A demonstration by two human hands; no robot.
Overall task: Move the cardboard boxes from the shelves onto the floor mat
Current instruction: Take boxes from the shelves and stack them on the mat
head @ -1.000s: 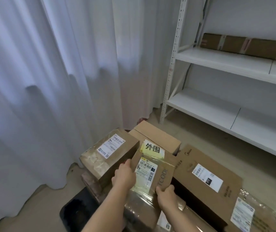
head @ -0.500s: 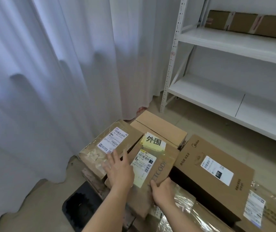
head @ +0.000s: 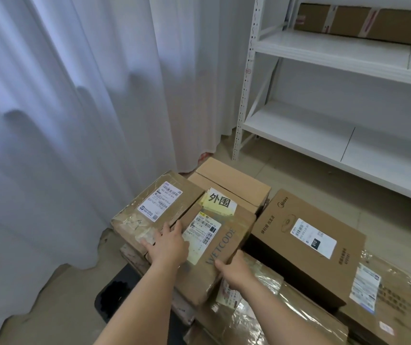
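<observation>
I see my left hand (head: 168, 245) flat, fingers spread, on the WETCODE box (head: 220, 241); my right hand (head: 235, 268) grips its near-right edge. Taped box (head: 154, 212) touches its left side.

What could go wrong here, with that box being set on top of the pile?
The WETCODE box sits tilted on uneven parcels, with its near corner overhanging, so it may slide once the left hand and right hand let go. The plastic-wrapped parcel beneath looks slick, which could help it slip. A long box still lies on the upper shelf; adding it to this crowded stack could topple things.
</observation>
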